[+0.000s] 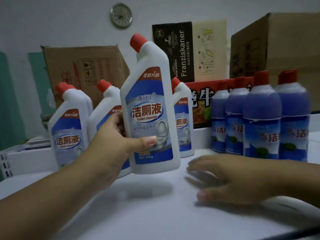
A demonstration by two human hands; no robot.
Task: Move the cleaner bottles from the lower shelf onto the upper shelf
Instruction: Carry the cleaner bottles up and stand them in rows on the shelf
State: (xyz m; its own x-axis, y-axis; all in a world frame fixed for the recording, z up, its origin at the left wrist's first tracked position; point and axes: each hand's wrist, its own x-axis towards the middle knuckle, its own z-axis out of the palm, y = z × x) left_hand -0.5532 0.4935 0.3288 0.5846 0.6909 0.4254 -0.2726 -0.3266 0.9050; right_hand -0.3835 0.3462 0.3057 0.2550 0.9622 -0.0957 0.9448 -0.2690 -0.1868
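Our left hand (110,135) wraps the toilet cleaner bottle (149,108), thumb across its label, base tilted just above the white shelf (155,205). Our right hand (230,179) hovers flat, fingers spread, empty. Behind: three matching bottles (69,125), four blue spray cans (261,118).

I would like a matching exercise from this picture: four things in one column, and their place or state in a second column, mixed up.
Things:
1. left hand
2. right hand
3. blue bottles
4. clock

Place or state:
a. on the wall
b. standing in a row at the right
c. open, holding nothing
d. gripping a white toilet cleaner bottle

Pairs: 1-d, 2-c, 3-b, 4-a
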